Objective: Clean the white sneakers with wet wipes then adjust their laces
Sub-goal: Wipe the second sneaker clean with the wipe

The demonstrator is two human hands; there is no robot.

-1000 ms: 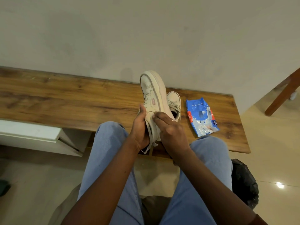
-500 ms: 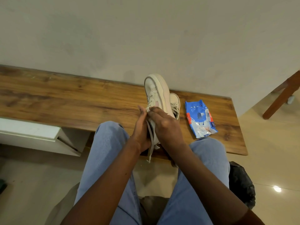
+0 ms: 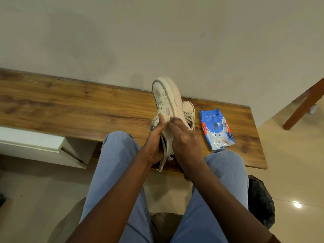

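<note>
I hold one white sneaker (image 3: 166, 99) tilted on its side above the wooden bench (image 3: 70, 109), toe pointing away from me. My left hand (image 3: 155, 137) grips its heel end from the left, thumb up along the laces. My right hand (image 3: 184, 139) wraps its right side, fingers at the lace area. Loose lace ends (image 3: 163, 160) hang down between my hands. The second white sneaker (image 3: 188, 109) stands on the bench just behind, partly hidden. A blue wet wipes pack (image 3: 216, 128) lies on the bench to the right.
My knees in blue jeans (image 3: 121, 155) press against the bench's front edge. A white drawer unit (image 3: 35, 142) sits under the bench at left. A black bag (image 3: 261, 199) lies on the floor at right, and a wooden furniture leg (image 3: 305, 106) stands at far right. A wall is right behind the bench.
The sneaker has rolled further onto its side, showing more sole edge. My right hand slid from the laces onto the shoe's right side; my left thumb moved up along the laces.
</note>
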